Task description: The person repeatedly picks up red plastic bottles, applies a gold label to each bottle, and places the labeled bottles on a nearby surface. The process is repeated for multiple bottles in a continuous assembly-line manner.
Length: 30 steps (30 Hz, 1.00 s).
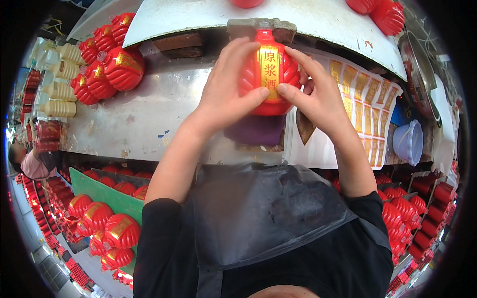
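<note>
A red ribbed bottle (288, 72) lies with its neck away from me, on a purple cloth (256, 131). Down its front runs a gold strip label (270, 62) with dark characters. My left hand (228, 84) wraps the bottle's left side, its thumb on the label's lower left edge. From the other side my right hand (318, 92) grips it, thumb pressing the label's lower right edge. The bottle's neck rests at a grey notched block (285, 31). A white sheet of gold labels (348, 107) lies beside my right hand.
Several red bottles (124, 67) stand on the metal bench (169, 109) at left, near cream plastic jugs (62, 89). A brown pointed piece (304, 128) lies by the sheet. At right is a pale blue bucket (410, 143). Racked red bottles (119, 231) flank me. Another person (37, 164) is far left.
</note>
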Motion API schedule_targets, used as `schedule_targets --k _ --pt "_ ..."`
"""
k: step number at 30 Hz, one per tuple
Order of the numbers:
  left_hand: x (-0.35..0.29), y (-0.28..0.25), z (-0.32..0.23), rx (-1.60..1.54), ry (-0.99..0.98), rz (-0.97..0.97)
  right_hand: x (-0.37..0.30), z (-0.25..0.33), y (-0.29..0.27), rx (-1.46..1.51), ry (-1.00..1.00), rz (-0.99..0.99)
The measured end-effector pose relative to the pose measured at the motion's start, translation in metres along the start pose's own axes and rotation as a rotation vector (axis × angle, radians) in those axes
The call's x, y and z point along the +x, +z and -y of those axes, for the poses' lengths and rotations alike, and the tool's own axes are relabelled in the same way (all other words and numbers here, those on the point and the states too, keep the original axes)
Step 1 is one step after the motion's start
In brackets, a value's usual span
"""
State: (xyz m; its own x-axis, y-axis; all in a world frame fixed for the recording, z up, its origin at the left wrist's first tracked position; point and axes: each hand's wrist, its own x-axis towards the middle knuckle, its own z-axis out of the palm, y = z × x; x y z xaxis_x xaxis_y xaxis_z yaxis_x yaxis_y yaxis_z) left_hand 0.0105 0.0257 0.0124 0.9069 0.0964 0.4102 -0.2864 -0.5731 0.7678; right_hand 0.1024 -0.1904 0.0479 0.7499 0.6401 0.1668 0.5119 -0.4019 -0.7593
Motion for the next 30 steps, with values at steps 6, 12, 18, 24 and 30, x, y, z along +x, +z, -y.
schedule_targets --k 6,12,18,24,30 --pt "-0.001 0.002 0.001 -0.07 -0.027 -0.005 -0.001 -0.002 -0.001 -0.025 -0.039 -0.006" --pt "-0.002 0.001 -0.001 0.006 -0.031 0.027 -0.001 -0.002 0.0 -0.046 -0.04 -0.003" --pt "0.0 -0.003 0.001 -0.17 -0.07 0.036 0.0 -0.005 -0.003 -0.073 -0.063 0.028" --pt "-0.003 -0.004 0.004 -0.47 -0.214 0.029 0.003 -0.008 -0.01 0.164 0.051 0.121" --pt "-0.004 -0.003 0.002 -0.346 -0.16 0.036 0.003 -0.009 -0.008 0.126 0.054 0.091"
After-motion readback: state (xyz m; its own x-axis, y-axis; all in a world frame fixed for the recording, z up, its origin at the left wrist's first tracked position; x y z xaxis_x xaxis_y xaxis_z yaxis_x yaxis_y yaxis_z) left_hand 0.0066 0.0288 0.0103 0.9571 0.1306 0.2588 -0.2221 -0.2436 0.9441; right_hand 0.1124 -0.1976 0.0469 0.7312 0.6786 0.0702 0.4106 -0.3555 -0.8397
